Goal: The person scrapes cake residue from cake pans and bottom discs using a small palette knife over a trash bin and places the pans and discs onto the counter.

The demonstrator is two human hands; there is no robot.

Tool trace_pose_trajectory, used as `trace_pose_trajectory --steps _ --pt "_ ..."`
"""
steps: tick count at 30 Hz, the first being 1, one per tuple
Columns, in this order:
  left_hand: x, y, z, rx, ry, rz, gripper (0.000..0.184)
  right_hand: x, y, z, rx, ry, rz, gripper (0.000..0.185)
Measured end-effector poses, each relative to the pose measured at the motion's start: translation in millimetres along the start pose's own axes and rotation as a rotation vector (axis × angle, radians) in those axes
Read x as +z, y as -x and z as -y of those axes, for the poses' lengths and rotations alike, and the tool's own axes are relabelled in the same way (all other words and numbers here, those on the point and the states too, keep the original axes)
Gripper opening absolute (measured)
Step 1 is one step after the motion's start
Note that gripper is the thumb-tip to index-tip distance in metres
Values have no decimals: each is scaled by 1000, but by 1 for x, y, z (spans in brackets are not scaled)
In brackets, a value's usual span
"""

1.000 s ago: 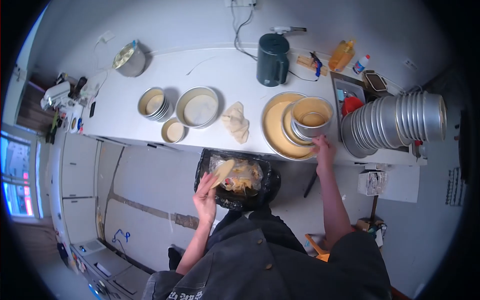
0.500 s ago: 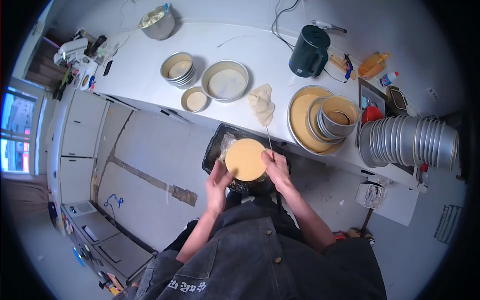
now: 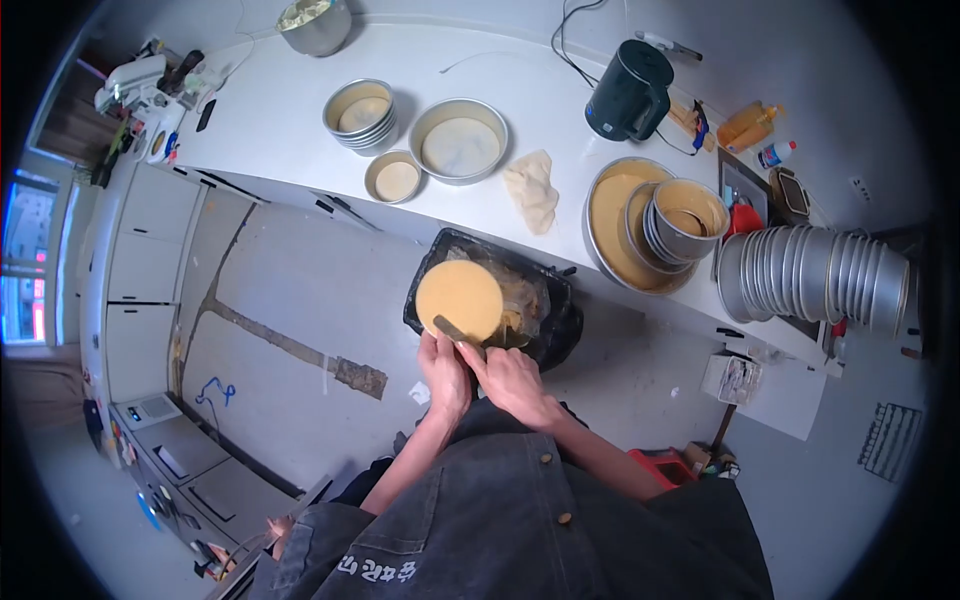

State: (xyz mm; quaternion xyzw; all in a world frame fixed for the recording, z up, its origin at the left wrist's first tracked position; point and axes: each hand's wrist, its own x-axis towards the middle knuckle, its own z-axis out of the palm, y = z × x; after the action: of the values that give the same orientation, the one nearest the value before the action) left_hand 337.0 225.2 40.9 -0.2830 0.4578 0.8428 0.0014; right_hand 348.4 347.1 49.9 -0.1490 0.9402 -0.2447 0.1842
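Note:
A round, flat yellow cake layer [image 3: 459, 300] is held over a black-lined bin [image 3: 562, 318]. My left hand [image 3: 445, 380] grips it at its lower edge, the fingers mostly beneath it. In my right hand [image 3: 512, 383] is a dark, flat-bladed knife [image 3: 458, 333], its blade lying on the near part of the layer. The handle is hidden in my fingers. Clear wrappers and yellow scraps [image 3: 518, 305] lie in the bin.
The white counter [image 3: 480, 72] bears round tins [image 3: 458, 140], a crumpled cloth [image 3: 532, 190], a large cake pan [image 3: 610, 215] with smaller tins in it, and a dark green kettle [image 3: 628, 90]. A long row of nested tins [image 3: 810, 275] lies at the right.
My right hand has come from the counter tins to the cake layer, with the knife now on it. The layer, upright at first, now lies face up and further left than half a second ago.

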Motion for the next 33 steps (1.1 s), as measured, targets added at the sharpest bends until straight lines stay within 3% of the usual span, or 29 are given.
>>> trace_pose_trajectory --steps 1,4,6,7,9,11,12,14,17,19,21,23,26,28,30,31,33 --pt "-5 2 -3 14 -16 -19 24 8 1 0 -153 86 -73 52" --pt "-17 3 -5 21 -42 -42 23 22 3 -1 -187 78 -114 50" --pt "-25 3 -8 6 -117 -45 23 27 1 4 -149 46 -83 52" --pt "-31 2 -9 4 -126 -44 23 29 -1 5 -74 -23 -27 41" --pt "-40 0 -10 -12 -157 -41 24 27 -9 7 1 -98 25 39" --pt "-45 2 -7 -17 -174 -55 24 23 -19 10 329 -296 102 67" --pt "-47 3 -7 -20 -184 -69 24 22 -22 9 328 -304 103 67" --pt "-52 5 -10 -24 -190 -68 24 22 -28 3 444 -385 115 92" --pt "-58 1 -18 -35 -250 -58 25 40 -41 -18 455 -401 121 95" --pt "-64 -2 -20 -167 -340 -103 27 52 -50 -34 479 -382 51 97" --pt "-63 -5 -20 -145 -307 -67 28 50 -50 -42 517 -381 4 96" --pt "-61 -8 -21 -130 -277 -33 28 33 -39 -35 503 -463 96 95" --pt "-44 -20 -19 -84 -318 -48 27 19 -20 5 331 -339 178 93" --pt "-35 -19 -21 -65 -349 -76 26 40 -26 -10 355 -386 153 94" --pt "-40 -17 -24 -88 -377 -33 26 73 -38 -61 509 -450 7 97" --pt "-48 -13 -27 -114 -412 -2 26 51 -41 -77 664 -484 113 99" --pt "-46 -20 -35 -131 -495 -16 27 33 -35 -102 693 -445 77 99"
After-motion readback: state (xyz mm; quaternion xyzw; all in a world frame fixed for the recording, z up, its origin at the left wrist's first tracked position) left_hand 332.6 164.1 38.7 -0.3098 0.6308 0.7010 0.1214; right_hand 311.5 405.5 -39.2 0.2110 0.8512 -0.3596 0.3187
